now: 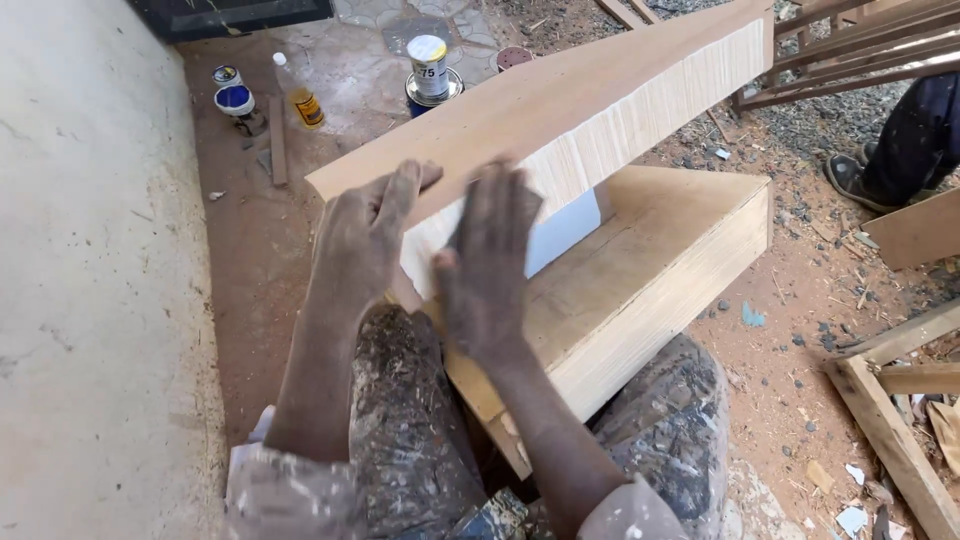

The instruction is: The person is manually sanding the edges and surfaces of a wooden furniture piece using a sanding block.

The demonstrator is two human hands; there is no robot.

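A long wooden board (560, 100) stands tilted on its edge across a low wooden box (650, 260) that rests on my lap. My left hand (365, 235) grips the board's near end from the left, thumb over the top edge. My right hand (490, 265) lies flat with fingers spread against the board's pale, grainy side face. It is blurred. A pale sheet (565, 232) shows between board and box.
A concrete wall (90, 300) runs along the left. Tins (430, 68), a small blue-lidded pot (236, 101) and a bottle (300, 95) stand on the dirt floor beyond. Wooden frames (890, 420) lie at right. Another person's leg and shoe (890, 160) are at upper right.
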